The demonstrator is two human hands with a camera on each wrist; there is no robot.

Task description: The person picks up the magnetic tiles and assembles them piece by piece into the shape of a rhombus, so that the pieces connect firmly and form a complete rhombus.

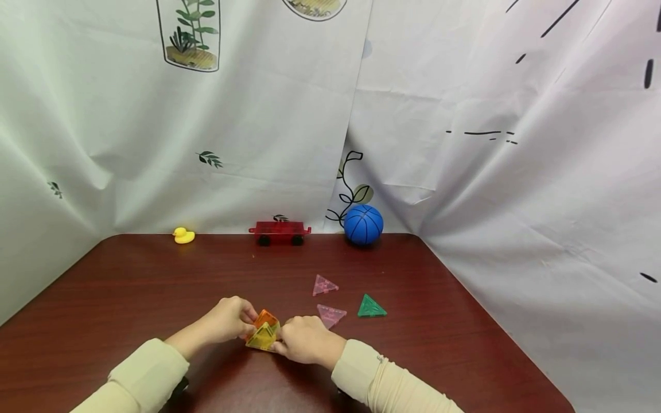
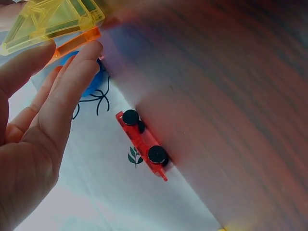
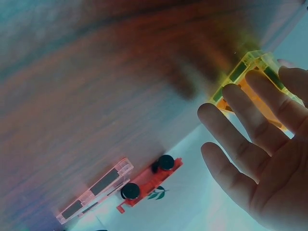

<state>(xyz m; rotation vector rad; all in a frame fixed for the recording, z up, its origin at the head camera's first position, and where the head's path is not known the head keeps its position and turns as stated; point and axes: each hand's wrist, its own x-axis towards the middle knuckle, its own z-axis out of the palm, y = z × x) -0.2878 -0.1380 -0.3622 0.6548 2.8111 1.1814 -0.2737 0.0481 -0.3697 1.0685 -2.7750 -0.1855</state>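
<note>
Left hand [image 1: 227, 320]: thumb and fingertips close together, pinching the orange tile [image 1: 266, 317] at its left side. Right hand [image 1: 311, 342]: thumb and forefinger at the right end of the yellow tile [image 1: 263, 337], gripping it; in the right wrist view the other fingers are extended and spread apart. The two tiles meet between the hands, tilted to form a small peaked shape, above the near-middle part of the table [image 1: 129, 275]. Exact contact under the right fingers is partly hidden. Nearest to the right hand is a pink triangle [image 1: 330, 314], just beyond its knuckles; a second pink triangle [image 1: 324, 285] and a green triangle [image 1: 371, 307] lie farther off. Both side edges of the table are well apart from the hands. Along the far edge stand a duck [image 1: 183, 236], a red wagon [image 1: 281, 229] and a blue ball [image 1: 364, 224].
</note>
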